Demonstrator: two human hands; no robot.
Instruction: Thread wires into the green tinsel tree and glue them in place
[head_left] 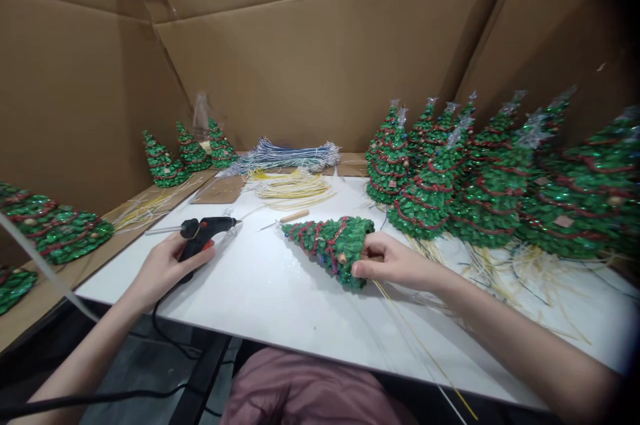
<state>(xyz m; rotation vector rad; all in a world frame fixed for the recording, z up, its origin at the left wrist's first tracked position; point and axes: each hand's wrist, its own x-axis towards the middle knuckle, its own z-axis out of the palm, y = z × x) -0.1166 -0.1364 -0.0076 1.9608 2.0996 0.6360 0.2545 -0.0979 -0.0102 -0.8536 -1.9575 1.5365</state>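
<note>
My left hand (167,265) is wrapped round a black hot glue gun (204,235) with an orange trigger, its nozzle pointing right; a glue stick sticks out at its back. My right hand (383,261) grips the base rim of a small green Christmas tree figure (327,245) with red garland, the fingers reaching into its hollow end. This tree lies on its side, its tip towards the glue gun. From its base, yellow and white wires (425,348) trail over the table's front edge. A thin wooden-handled tool (294,216) lies just behind the tree.
Several finished-looking trees with clear stars (425,191) stand at the right, loose wires around their bases. Bundles of blue-white wire (290,155) and yellow wire (290,186) lie at the back. More trees (163,161) are at the left on cardboard. Cardboard walls (300,71) enclose the white table (240,305).
</note>
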